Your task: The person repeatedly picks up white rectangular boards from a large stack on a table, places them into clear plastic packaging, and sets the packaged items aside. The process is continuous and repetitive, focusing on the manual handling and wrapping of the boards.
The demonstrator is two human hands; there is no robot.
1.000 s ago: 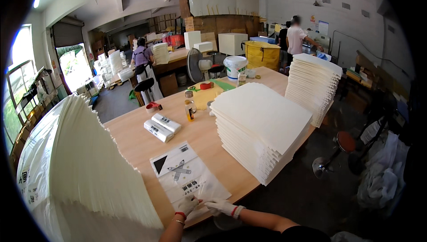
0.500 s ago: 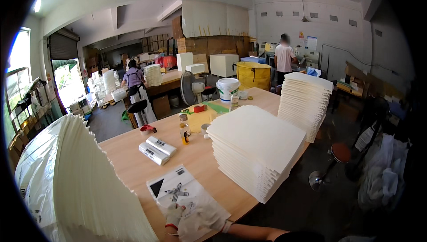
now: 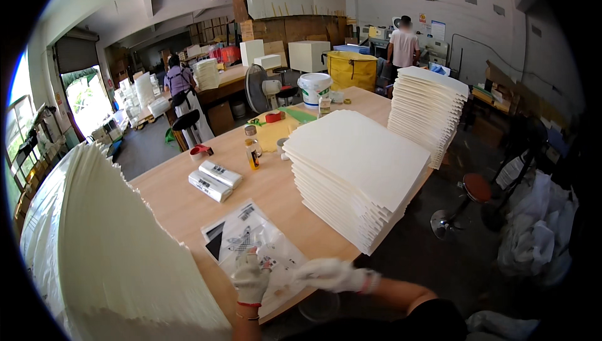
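A white knit glove with bare fingertips covers my left hand (image 3: 252,278), which rests on a clear plastic bag (image 3: 276,250) at the table's near edge. Its fingers lie over the bag, with the thumb apart. The bag has black printed patches and a pencil-like drawing on it. My right hand (image 3: 335,275), also in a white glove, is just right of the bag's near corner. Motion smears its fingers, so I cannot make out whether they hold anything. Left of the bag rises a tall stack of white sheets (image 3: 119,247), partly wrapped in plastic.
Beyond the bag lie two white plastic rolls (image 3: 216,180), a red tape dispenser (image 3: 200,152) and an amber bottle (image 3: 252,154). Two stacks of white sheets (image 3: 360,159) (image 3: 426,112) stand to the right. A white bucket (image 3: 315,89) is farther back. A stool (image 3: 476,187) stands beside the table.
My right hand has moved right and up, off the bag's lower part. My left hand has shifted slightly up the bag. The whole view has tilted down a little.
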